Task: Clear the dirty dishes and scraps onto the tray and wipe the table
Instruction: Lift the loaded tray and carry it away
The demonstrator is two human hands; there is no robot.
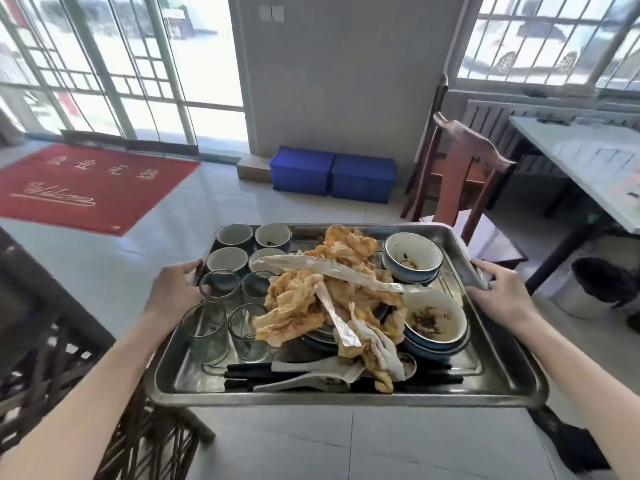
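Clamped on the left short rim of a rectangular stainless-steel tray [346, 398]: left hand [173, 285], curled round the edge. Clamped on the opposite short rim: right hand [498, 289], thumb laid on top of the rim, remaining fingers wrapped along the edge. Both forearms bare, extended forward from the lower corners of the view, wrists roughly level with the tray.

Tray carried clear of any surface, in front of the body, above a pale tiled floor [277, 445].

Loaded as follows:
- near left: four clear drinking glasses [207, 332], upright, in two rows;
- far left: four small dark cups with white interiors [234, 235], upright, just beyond the glasses;
- centre: heap of crumpled orange-stained paper napkins [301, 299], crossed by long pale wrapper strips [329, 268];
- right: two stacks of blue bowls with soiled white interiors, one far [412, 252], one near [433, 318];
- near edge: white ceramic spoons [304, 379] lying on black chopsticks [249, 370].

Beyond the tray: red welcome mat [86, 188] at far left, two blue boxes [332, 176] against the wall, brown wooden chair [457, 178] beside a white-topped table [588, 161] at right.
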